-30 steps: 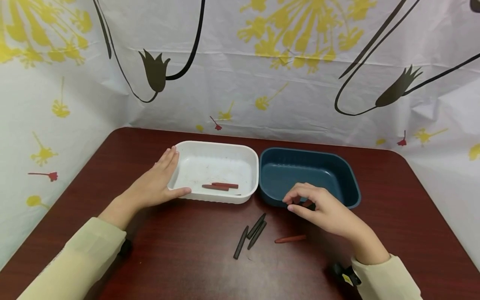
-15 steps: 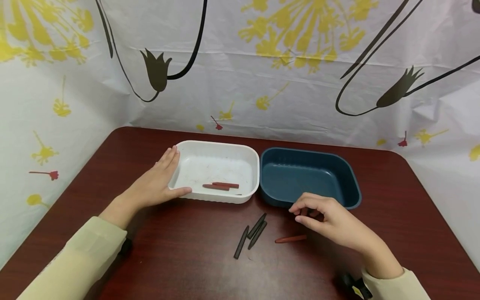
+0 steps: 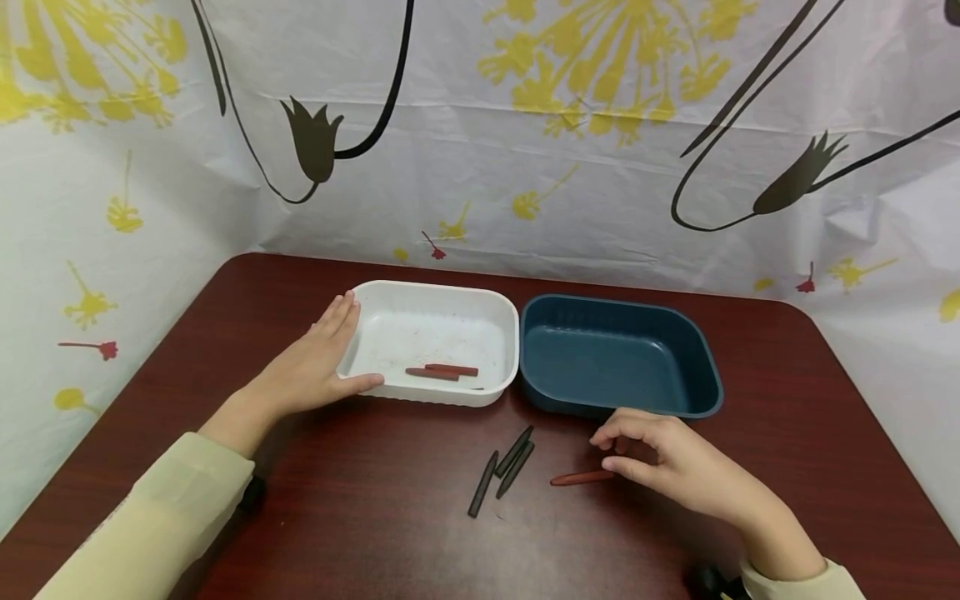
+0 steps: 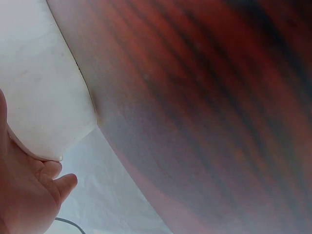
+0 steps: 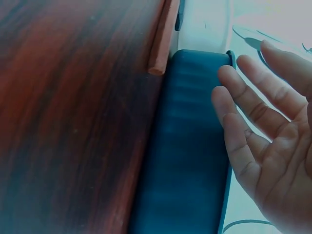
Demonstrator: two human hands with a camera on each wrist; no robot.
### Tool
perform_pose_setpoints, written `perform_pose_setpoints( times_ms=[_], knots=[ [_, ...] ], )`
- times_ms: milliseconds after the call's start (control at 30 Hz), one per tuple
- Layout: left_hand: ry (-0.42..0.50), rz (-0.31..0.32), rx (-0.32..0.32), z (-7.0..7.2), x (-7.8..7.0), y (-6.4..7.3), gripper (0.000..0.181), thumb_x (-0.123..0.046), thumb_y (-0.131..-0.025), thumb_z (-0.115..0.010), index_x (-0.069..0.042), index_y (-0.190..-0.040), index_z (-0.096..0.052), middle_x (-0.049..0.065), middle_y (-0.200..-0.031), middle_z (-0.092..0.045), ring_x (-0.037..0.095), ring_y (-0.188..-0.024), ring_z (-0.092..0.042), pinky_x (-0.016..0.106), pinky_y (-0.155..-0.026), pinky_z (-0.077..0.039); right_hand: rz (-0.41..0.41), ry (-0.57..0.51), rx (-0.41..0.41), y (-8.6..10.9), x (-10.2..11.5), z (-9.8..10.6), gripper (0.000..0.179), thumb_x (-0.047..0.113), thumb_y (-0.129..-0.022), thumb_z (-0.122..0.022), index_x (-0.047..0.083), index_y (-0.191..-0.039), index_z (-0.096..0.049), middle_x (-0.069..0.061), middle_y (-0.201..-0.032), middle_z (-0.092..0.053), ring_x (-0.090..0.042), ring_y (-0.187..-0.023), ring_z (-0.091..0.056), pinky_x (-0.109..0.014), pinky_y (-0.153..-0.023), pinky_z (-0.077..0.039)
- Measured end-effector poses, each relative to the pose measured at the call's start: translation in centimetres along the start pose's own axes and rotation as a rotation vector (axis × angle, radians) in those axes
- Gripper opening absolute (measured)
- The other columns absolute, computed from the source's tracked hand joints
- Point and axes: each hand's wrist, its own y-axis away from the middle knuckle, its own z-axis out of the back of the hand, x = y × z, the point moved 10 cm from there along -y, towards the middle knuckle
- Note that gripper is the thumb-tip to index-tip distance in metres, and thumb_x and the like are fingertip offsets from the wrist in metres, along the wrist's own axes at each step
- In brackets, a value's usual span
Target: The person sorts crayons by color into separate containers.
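White material, perhaps plastic, forms the left-hand tray point(image 3: 390, 333), and we rest our left hand point(image 3: 311, 367) along its end and near rim, fingers straight and thumb spread wide, probably to steady it. Two red sticks point(image 3: 432, 374) lie inside, close to the front wall. Beside it, rims touching or nearly so, sits the blue tray point(image 3: 600, 343), perhaps set there to keep reaches short. Our right hand point(image 3: 675, 462) hangs just in front of that one, fingers loosely bent, apart from the thumb and holding nothing, a curve that seems suited to pinching the loose red stick point(image 3: 577, 478) on the tabletop point(image 3: 360, 500) by the thumb's tip. Three dark sticks point(image 3: 483, 485) lie bunched to its left, handily near
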Motion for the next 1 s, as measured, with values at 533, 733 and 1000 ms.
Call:
perform_pose_setpoints(
  times_ms=[533, 733, 1000],
  knots=[
    [0.011, 0.009, 0.0, 0.1, 0.1, 0.2, 0.111, -0.075, -0.077, -0.046, 0.0, -0.148, -0.004, 0.013, -0.156, 0.003, 0.028, -0.144, 0.0, 0.051, -0.111, -0.022, -0.024, 0.066, 0.132, 0.0, -1.1, -2.3, 0.019, 0.03, -0.085, -0.066, 0.024, -0.102, -0.065, 0.014, -0.089, -0.058, -0.003, -0.077, -0.053, -0.02, -0.064, -0.048],
    [0.012, 0.019, -0.004, 0.4, 0.2, 0.1, 0.111, -0.073, -0.077, -0.049, 0.0, -0.148, -0.005, 0.012, -0.156, 0.002, 0.027, -0.144, 0.0, 0.048, -0.113, -0.019, -0.068, 0.095, 0.195, -0.2, -1.9, -2.9, 0.019, 0.031, -0.084, -0.066, 0.026, -0.103, -0.065, 0.015, -0.09, -0.057, 0.0, -0.077, -0.051, -0.02, -0.064, -0.047],
    [0.009, 0.013, -0.004, 0.2, 0.0, 0.2, 0.111, -0.074, -0.076, -0.048, 0.0, -0.147, -0.007, 0.013, -0.156, 0.001, 0.028, -0.144, -0.001, 0.047, -0.113, -0.019, -0.049, 0.026, 0.232, -0.2, -2.0, -3.3, 0.018, 0.03, -0.085, -0.065, 0.026, -0.103, -0.064, 0.013, -0.09, -0.058, 0.003, -0.076, -0.05, -0.02, -0.063, -0.047]
  ],
)
